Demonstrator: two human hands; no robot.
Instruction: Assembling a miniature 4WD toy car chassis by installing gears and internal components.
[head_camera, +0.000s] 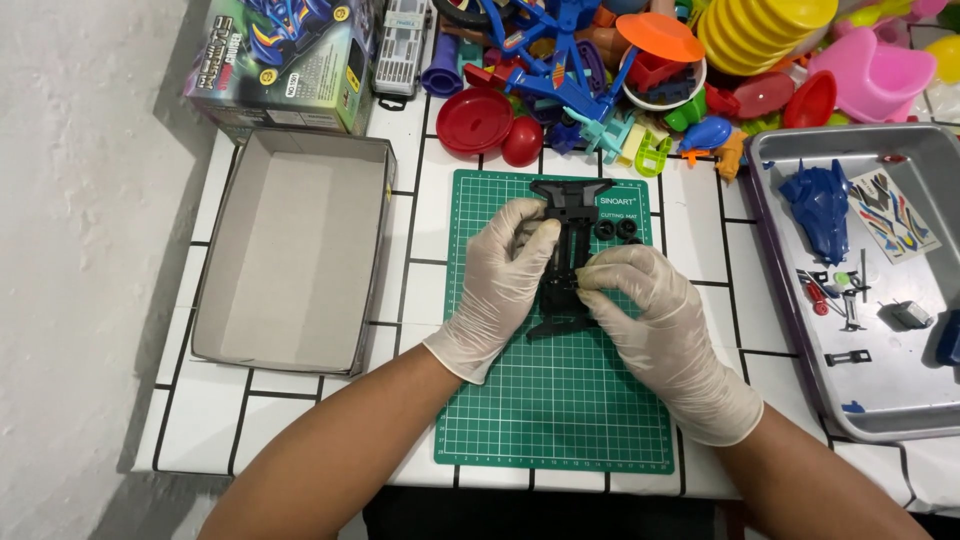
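Head view shows my two gloved hands over the green cutting mat (555, 400), with the black toy car chassis (568, 255) between them. The chassis lies lengthwise on the upper half of the mat, its wide front end pointing away from me. My left hand (500, 285) holds its left side, the fingers curled and the thumb pressed against the edge. My right hand (665, 325) holds the right side, the thumb and first finger pinching a small part at the rim; what this part is I cannot tell. Two small black tires (616, 229) lie on the mat just beside the chassis, above my right hand. An empty cardboard box lid (295, 250) stands to the left, and a metal tray (900, 395) with small parts to the right.
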